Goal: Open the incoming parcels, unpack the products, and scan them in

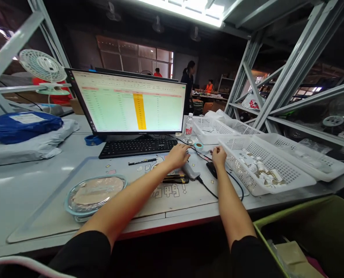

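Observation:
My left hand (177, 156) is over the right end of the black keyboard (140, 147), its fingers stretched out to the right with nothing visible in them. Just below it lies a grey handheld scanner (191, 172) with a black cable. My right hand (219, 156) is closed beside the near white basket (238, 175); its fingertips are pinched, and what they hold, if anything, is too small to make out. A black mouse (211, 169) sits just under that hand. Black-and-yellow cutters or knives (175, 179) lie left of the scanner, and a pen (142, 162) rests below the keyboard.
A monitor (111, 104) showing a spreadsheet stands behind the keyboard. An oval lidded container (96, 191) sits on the desk mat at left. Wrapped parcels (24, 127) lie far left. A bottle (188, 125) stands near the baskets. A green bin (305, 216) is at lower right.

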Demonstrator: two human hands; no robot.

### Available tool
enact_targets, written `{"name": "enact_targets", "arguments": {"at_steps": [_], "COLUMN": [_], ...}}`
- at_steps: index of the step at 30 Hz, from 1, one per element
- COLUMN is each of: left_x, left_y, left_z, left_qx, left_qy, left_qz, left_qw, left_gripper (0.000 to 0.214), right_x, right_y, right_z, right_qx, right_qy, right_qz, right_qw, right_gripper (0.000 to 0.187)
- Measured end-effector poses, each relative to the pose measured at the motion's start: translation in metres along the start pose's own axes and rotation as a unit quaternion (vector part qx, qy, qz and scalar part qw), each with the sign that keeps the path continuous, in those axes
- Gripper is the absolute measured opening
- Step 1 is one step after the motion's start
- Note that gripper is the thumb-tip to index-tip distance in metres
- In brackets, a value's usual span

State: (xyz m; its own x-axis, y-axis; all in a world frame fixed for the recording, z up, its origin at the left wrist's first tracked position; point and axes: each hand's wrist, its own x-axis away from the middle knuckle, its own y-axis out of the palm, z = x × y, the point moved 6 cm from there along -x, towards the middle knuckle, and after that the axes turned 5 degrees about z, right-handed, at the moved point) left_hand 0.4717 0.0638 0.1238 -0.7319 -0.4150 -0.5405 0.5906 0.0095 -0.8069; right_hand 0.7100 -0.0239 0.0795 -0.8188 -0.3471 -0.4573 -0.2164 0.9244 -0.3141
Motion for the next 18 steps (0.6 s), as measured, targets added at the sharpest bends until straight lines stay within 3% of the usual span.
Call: {"name": "enact_targets", "arguments": {"at_steps": [6, 11, 13, 15, 18], "left_x": [-0.019, -0.054, -0.069, -0.080, -0.088], "left_y": [0.017, 0.049, 0.067, 0.081, 0.094], "left_z": [0.020, 0.032, 0.032, 0.030, 0.028], "left_qx": [0.013, 0.033, 0.033, 0.032, 0.034], "left_qy": [-0.001, -0.012, -0.030, -0.045, -0.055], "left_qz": [-0.016, -0.023, -0.045, -0.063, -0.069], "left_qw": [1.000, 0.999, 0.998, 0.997, 0.996], "left_gripper": [0.037, 0.050, 0.039, 0.023, 0.022], "right_x": [0.010, 0.013, 0.015, 0.014, 0.007], "right_y": [-0.002, 0.003, 0.007, 0.008, -0.001], "right_z": [-0.013, -0.021, -0.021, -0.016, -0.008], "right_qx": [-0.042, -0.063, -0.068, -0.067, -0.054], "right_qy": [-0.033, -0.084, -0.099, -0.101, -0.081], "right_qz": [-0.019, -0.039, -0.039, -0.020, 0.038], "right_qw": [0.998, 0.994, 0.992, 0.992, 0.994], "right_gripper": [0.026, 0.022, 0.023, 0.023, 0.024]}}
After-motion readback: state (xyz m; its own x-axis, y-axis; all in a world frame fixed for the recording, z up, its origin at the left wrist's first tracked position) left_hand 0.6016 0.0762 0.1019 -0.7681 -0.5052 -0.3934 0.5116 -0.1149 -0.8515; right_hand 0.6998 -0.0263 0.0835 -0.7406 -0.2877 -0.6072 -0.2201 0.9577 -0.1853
